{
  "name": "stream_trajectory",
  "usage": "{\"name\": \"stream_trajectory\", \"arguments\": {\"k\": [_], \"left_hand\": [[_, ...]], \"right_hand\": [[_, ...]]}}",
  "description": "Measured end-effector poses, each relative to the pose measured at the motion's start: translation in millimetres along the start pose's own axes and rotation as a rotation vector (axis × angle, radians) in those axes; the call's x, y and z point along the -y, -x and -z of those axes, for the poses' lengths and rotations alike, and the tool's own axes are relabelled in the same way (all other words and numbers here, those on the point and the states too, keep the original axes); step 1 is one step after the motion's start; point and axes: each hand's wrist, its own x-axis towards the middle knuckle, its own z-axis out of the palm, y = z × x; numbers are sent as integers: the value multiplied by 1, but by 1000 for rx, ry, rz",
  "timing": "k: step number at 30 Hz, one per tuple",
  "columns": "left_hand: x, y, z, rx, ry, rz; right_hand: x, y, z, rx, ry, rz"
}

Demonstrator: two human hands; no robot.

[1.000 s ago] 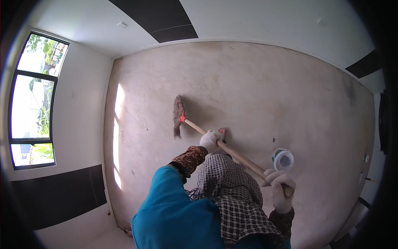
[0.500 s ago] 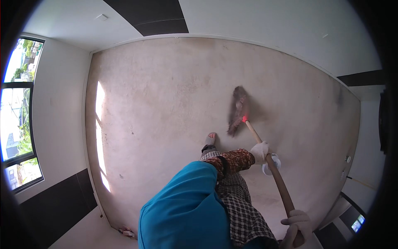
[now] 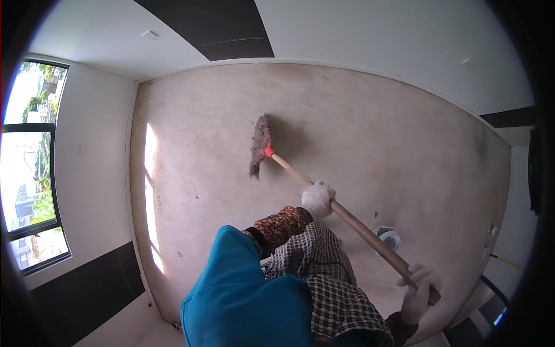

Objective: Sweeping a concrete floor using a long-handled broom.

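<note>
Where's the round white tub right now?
In the head view, the round white tub sits right of centre on the beige floor, partly behind the wooden handle, near the white-gloved right hand.

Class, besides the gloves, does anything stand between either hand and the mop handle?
Nothing visible does. The left hand and right hand both close around the wooden mop handle. The white bucket shows beyond the handle, blocking neither grip.
</note>
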Motion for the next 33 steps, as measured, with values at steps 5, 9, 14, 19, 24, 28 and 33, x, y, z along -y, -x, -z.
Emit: {"name": "stream_trajectory", "arguments": {"k": [5, 9, 14, 19, 24, 28, 33], "left_hand": [[131, 3, 4, -25, -83, 131], [34, -24, -3, -135, 71, 2], [-115, -95, 6, 28, 180, -276], [-193, -85, 81, 58, 101, -247], [-60, -39, 71, 91, -95, -4], [18, -1, 135, 58, -155, 248], [7, -21, 111, -27, -77, 113]], "right_hand": [[-47, -45, -82, 252, -162, -66], [17, -53, -18, 264, 54, 97], [89, -66, 48, 203, 184, 419], [137, -59, 90, -124, -112, 483], [44, -60, 62, 118, -295, 100], [34, -114, -26, 270, -402, 1], [57, -106, -19, 326, -166, 124]]}}
